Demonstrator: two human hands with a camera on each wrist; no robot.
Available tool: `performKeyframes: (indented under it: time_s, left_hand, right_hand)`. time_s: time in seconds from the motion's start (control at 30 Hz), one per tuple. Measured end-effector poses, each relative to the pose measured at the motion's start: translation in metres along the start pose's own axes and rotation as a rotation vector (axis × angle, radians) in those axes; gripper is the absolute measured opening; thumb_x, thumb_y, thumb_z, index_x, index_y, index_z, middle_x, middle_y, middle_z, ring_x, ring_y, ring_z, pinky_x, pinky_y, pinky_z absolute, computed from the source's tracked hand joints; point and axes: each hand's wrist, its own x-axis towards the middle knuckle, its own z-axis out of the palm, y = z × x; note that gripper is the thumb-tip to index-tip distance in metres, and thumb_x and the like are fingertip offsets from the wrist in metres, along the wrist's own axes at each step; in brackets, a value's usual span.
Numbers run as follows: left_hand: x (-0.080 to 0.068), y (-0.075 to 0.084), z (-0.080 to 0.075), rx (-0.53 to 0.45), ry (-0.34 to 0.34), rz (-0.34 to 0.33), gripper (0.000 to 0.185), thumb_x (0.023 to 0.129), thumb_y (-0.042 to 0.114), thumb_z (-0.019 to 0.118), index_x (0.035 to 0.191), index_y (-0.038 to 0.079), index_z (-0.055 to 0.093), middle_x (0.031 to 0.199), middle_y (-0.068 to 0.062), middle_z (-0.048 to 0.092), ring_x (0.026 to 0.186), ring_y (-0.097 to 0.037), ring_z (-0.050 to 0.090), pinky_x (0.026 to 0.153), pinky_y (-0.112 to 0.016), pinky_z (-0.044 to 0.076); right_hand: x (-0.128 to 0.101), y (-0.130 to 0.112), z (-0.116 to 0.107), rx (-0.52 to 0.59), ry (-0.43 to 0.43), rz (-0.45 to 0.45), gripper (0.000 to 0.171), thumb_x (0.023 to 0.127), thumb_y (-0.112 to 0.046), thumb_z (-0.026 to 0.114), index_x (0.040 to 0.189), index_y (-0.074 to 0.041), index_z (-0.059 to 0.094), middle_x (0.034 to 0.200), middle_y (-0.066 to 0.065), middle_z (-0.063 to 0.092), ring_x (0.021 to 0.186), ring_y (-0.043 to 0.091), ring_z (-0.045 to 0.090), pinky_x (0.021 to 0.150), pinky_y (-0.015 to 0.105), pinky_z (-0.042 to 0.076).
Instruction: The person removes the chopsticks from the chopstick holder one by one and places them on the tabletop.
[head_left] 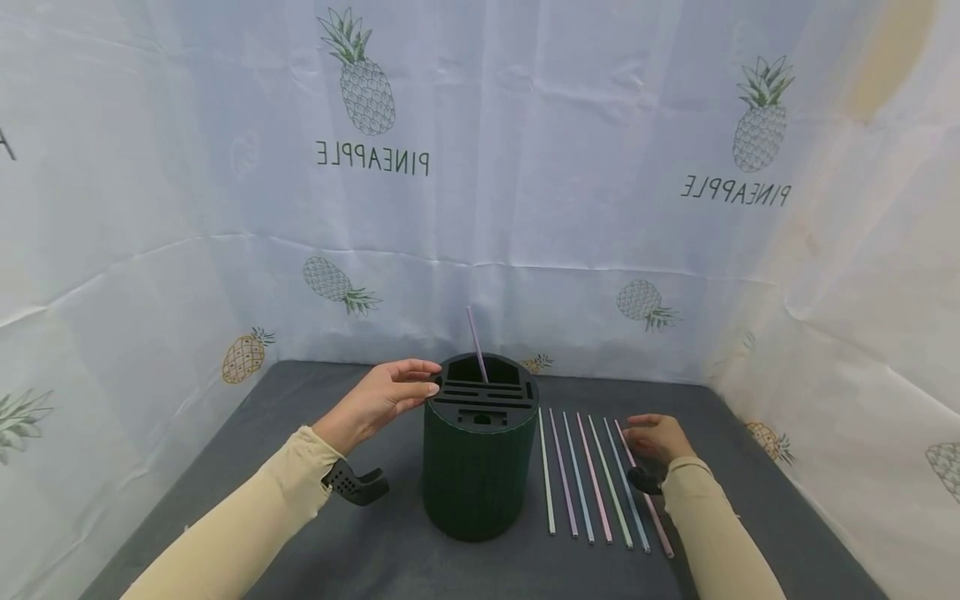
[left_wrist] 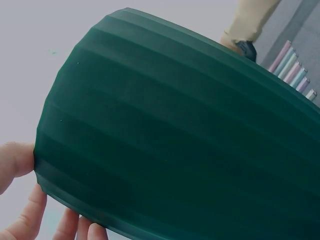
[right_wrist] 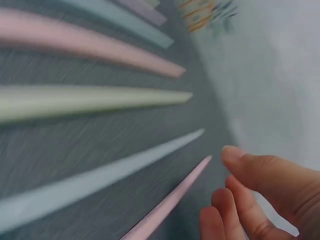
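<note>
Big dark green ribbed holder (head_left: 474, 467) sits mid-table on the grey mat (head_left: 225, 467), one purple straw (head_left: 477, 343) sticking up from it. Left hand (head_left: 382, 398) rests relaxed fingers on its rim. Right hand (head_left: 658, 437), fingers loosely spread, hovers at the outermost pink straw (head_left: 643, 490) of seven lying beside.

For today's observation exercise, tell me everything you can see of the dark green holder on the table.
The dark green holder is a squat, upright cylinder with vertical ribs down its matte, plastic-looking wall. Its flat top has several narrow slots and a larger opening at the back, where one lilac straw stands, leaning slightly. It stands on the grey table, left of a row of pastel straws lying flat. The left hand rests its fingers on the top rim; the right hand is apart from it.
</note>
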Motion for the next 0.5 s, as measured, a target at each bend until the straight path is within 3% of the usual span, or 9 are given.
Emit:
performKeyframes:
  time_s: [0.1, 0.27, 0.33, 0.5]
  left_hand:
    - [0.000, 0.000, -0.001, 0.004, -0.001, -0.003, 0.047, 0.092, 0.010, 0.065, 0.135, 0.000, 0.050, 0.140, -0.018, 0.044, 0.117, -0.021, 0.055, 0.111, -0.046, 0.038]
    - [-0.001, 0.001, -0.002, 0.005, 0.002, -0.008, 0.047, 0.092, 0.011, 0.065, 0.135, 0.000, 0.050, 0.140, -0.017, 0.044, 0.117, -0.019, 0.055, 0.111, -0.045, 0.039]
    - [-0.001, 0.001, -0.002, 0.003, -0.001, -0.008, 0.047, 0.092, 0.010, 0.065, 0.135, -0.001, 0.050, 0.139, -0.017, 0.044, 0.116, -0.019, 0.055, 0.111, -0.045, 0.039]
    - [0.000, 0.001, -0.001, 0.005, -0.009, -0.001, 0.047, 0.092, 0.010, 0.065, 0.135, -0.001, 0.049, 0.140, -0.018, 0.043, 0.117, -0.020, 0.055, 0.111, -0.046, 0.038]
  right_hand:
    - [-0.004, -0.019, -0.004, 0.032, -0.037, -0.049, 0.054, 0.092, -0.012, 0.066, 0.136, 0.013, 0.045, 0.122, 0.024, 0.063, 0.098, 0.019, 0.067, 0.087, 0.039, 0.057]
    - [-0.009, -0.057, -0.007, 0.188, -0.107, -0.126, 0.063, 0.095, -0.020, 0.063, 0.146, 0.005, 0.035, 0.125, 0.008, 0.061, 0.098, 0.001, 0.064, 0.102, 0.037, 0.049]
    - [-0.011, -0.073, -0.006, 0.233, -0.119, -0.162, 0.065, 0.096, -0.022, 0.062, 0.148, 0.003, 0.033, 0.131, 0.009, 0.055, 0.097, -0.003, 0.062, 0.105, 0.036, 0.046]
    - [-0.019, -0.119, 0.008, 0.273, -0.101, -0.259, 0.062, 0.095, -0.025, 0.062, 0.147, -0.003, 0.037, 0.146, 0.021, 0.037, 0.115, 0.011, 0.056, 0.104, 0.032, 0.046]
